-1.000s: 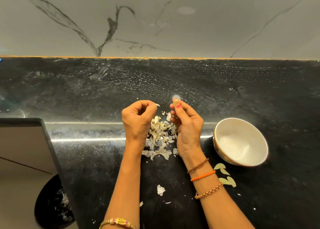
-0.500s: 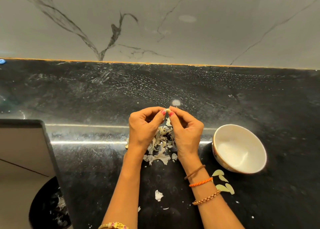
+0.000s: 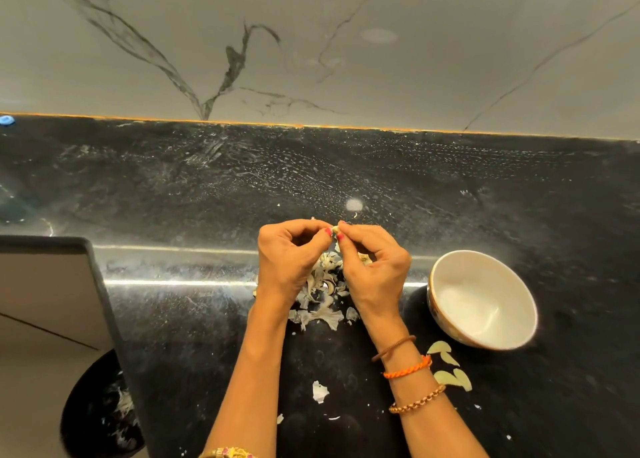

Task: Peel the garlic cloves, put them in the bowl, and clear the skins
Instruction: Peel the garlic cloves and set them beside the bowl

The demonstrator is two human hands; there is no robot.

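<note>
both hands are up over the black, speckled stone bench (image 3: 207,319), meeting above a heap of garlic skins (image 3: 320,295). the left hand (image 3: 289,258) and the right hand (image 3: 375,270) each pinch the same small garlic clove (image 3: 335,230) between thumb and forefinger, the other fingers curled in loosely; the clove is a pale, knobbly bit, mostly hidden by the fingertips, held in the air just beyond the heap. the skins are papery, curled, whitish-grey flakes, piled between the wrists, with a few loose scraps (image 3: 320,391) lying nearer the person than the heap. to the right of the heap, near it but apart, sits a round white bowl (image 3: 483,300), glossy and smooth inside, tilted a little toward the person. just this side of the bowl lie four pale green, crescent-shaped peeled cloves (image 3: 448,366) flat on the bench. the right wrist wears a brown band, an orange braided thread (image 3: 407,368) and a coppery chain. far left of the heap, past the bench edge and lower down, a dark round bin (image 3: 100,409) holds more pale scraps. behind it all rises a grey wall (image 3: 311,42) veined like marble.
</note>
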